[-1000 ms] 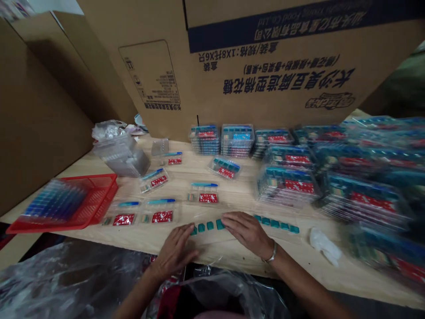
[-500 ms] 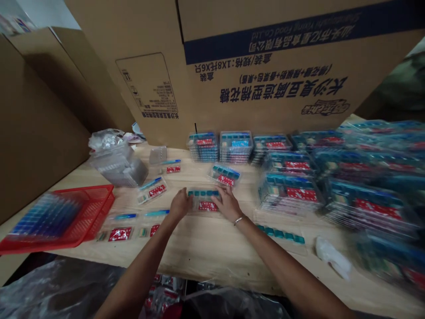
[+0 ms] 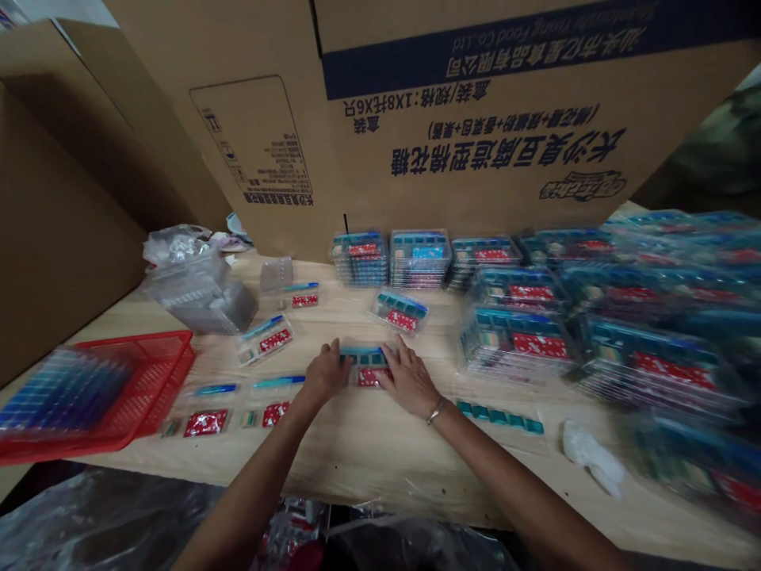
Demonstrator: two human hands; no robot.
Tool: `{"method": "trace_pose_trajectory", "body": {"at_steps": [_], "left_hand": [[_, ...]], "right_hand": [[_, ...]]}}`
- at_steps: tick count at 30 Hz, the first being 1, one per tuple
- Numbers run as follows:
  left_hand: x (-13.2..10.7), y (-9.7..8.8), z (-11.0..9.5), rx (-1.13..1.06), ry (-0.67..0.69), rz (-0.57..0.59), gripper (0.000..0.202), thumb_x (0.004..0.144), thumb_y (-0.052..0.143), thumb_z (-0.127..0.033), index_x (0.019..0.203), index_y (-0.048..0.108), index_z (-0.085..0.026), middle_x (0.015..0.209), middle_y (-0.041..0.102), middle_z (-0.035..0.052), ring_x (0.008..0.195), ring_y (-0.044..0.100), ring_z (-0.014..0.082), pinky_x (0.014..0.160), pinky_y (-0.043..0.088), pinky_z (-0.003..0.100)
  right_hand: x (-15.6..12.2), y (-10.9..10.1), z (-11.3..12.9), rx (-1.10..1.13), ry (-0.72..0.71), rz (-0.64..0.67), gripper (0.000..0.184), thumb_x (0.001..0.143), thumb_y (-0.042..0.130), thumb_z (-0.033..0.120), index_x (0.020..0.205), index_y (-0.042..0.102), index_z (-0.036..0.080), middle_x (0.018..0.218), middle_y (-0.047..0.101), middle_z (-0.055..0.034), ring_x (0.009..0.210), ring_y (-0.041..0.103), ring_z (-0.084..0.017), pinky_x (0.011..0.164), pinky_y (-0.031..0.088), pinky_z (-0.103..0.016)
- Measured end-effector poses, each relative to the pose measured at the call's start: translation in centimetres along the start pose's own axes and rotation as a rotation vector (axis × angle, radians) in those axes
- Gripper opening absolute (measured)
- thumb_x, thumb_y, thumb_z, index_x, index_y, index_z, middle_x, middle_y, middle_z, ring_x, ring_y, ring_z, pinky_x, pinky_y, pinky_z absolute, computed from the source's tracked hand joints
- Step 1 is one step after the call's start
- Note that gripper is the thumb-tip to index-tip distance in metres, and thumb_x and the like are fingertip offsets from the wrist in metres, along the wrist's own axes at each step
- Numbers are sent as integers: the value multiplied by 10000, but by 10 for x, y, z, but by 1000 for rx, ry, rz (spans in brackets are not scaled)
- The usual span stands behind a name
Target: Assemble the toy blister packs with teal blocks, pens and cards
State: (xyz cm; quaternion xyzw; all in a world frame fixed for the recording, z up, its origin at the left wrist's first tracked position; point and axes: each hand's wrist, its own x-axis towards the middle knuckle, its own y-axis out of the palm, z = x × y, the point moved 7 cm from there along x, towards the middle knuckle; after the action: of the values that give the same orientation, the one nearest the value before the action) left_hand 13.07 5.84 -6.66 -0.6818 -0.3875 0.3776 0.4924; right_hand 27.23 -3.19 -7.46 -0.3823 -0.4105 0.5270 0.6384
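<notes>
Between my hands on the table is a clear plastic case (image 3: 369, 358) with a row of teal squares, a blue pen-like stick along its top and a red patterned packet. My left hand (image 3: 326, 373) is closed on its left end. My right hand (image 3: 411, 379), with a bracelet at the wrist, grips the right end, fingers along the edge and thumb by the red packet. Just beyond lies another filled case (image 3: 399, 310), tilted. To the left are cases with a blue stick and a red packet, among them one case (image 3: 265, 339) lying askew.
Stacks of filled cases (image 3: 516, 342) crowd the right side. A red basket (image 3: 172, 373) of blue sticks and a pile of empty clear cases (image 3: 199, 289) stand left. A case with only teal squares (image 3: 502, 418) and crumpled white material (image 3: 591, 458) lie right. A large carton (image 3: 380, 190) forms the back.
A blue stick now shows along the top of the case between my hands. My right hand has shifted slightly, its fingers stretched further forward. The view has moved a little.
</notes>
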Motion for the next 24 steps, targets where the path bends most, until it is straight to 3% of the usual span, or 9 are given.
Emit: {"method": "trace_pose_trajectory", "body": {"at_steps": [3, 6, 8, 11, 15, 17, 20, 22, 24], "left_hand": [[-4, 0, -3, 26, 5, 10, 497, 898, 418, -355, 1322, 384, -99, 1193, 572, 200, 989, 641, 296, 783, 467, 351], [-6, 0, -7, 40, 21, 16, 485, 897, 431, -351, 1320, 385, -118, 1189, 575, 188, 982, 646, 284, 783, 471, 341], [-7, 1, -10, 45, 36, 16, 479, 897, 437, -345, 1321, 387, -126, 1185, 577, 184, 975, 650, 278, 785, 473, 338], [-11, 3, -11, 21, 51, -11, 493, 895, 446, -314, 1335, 372, -106, 1218, 556, 203, 1007, 637, 281, 810, 474, 347], [-26, -1, -1, -236, 59, -137, 599, 890, 459, -348, 1387, 281, -65, 1191, 565, 208, 919, 650, 245, 774, 497, 352], [-39, -9, 7, -399, 54, -271, 618, 904, 418, -416, 1405, 246, -99, 1166, 573, 178, 772, 647, 195, 707, 512, 347], [-61, -16, 11, -530, 49, -429, 585, 902, 399, -472, 1383, 291, -157, 1124, 582, 137, 706, 611, 164, 658, 520, 343], [-72, -15, 6, -536, 83, -432, 557, 899, 418, -458, 1364, 320, -168, 1096, 591, 124, 719, 606, 166, 645, 523, 337], [-81, -13, 2, -493, 133, -424, 526, 902, 431, -421, 1356, 334, -174, 1080, 598, 116, 742, 610, 170, 655, 524, 339]], "right_hand": [[-2, -1, 4, 18, -88, 76, 678, 840, 550, 465, 1379, 368, 95, 1493, 206, -247, 1348, 265, -371, 1029, 319, -530], [5, 0, 9, 35, -194, 160, 882, 646, 705, 563, 1335, 402, 103, 1456, 285, -240, 1373, 179, -387, 1057, 224, -586], [11, 0, 13, 35, -228, 178, 913, 541, 766, 546, 1274, 443, 106, 1421, 324, -244, 1349, 216, -393, 1048, 208, -597], [14, 1, 26, 47, -321, 188, 866, 496, 784, 464, 1221, 466, 112, 1308, 427, -205, 1219, 376, -348, 1008, 292, -515], [14, -12, 34, 58, -375, 137, 800, 496, 767, 407, 1196, 480, 146, 1111, 504, -114, 1014, 457, -270, 903, 371, -399], [24, -30, 27, 27, -347, 55, 781, 520, 755, 430, 1196, 483, 147, 1119, 496, -123, 1018, 441, -277, 900, 356, -398], [57, -59, -2, -76, -179, -120, 721, 596, 720, 441, 1205, 482, 137, 1168, 486, -161, 1054, 423, -311, 907, 332, -422], [81, -66, -28, -157, -22, -141, 674, 630, 708, 441, 1190, 487, 138, 1162, 507, -175, 1055, 439, -329, 895, 340, -441], [99, -61, -50, -209, 81, -79, 632, 650, 703, 452, 1158, 503, 134, 1138, 536, -183, 1051, 468, -337, 878, 364, -450]]}}
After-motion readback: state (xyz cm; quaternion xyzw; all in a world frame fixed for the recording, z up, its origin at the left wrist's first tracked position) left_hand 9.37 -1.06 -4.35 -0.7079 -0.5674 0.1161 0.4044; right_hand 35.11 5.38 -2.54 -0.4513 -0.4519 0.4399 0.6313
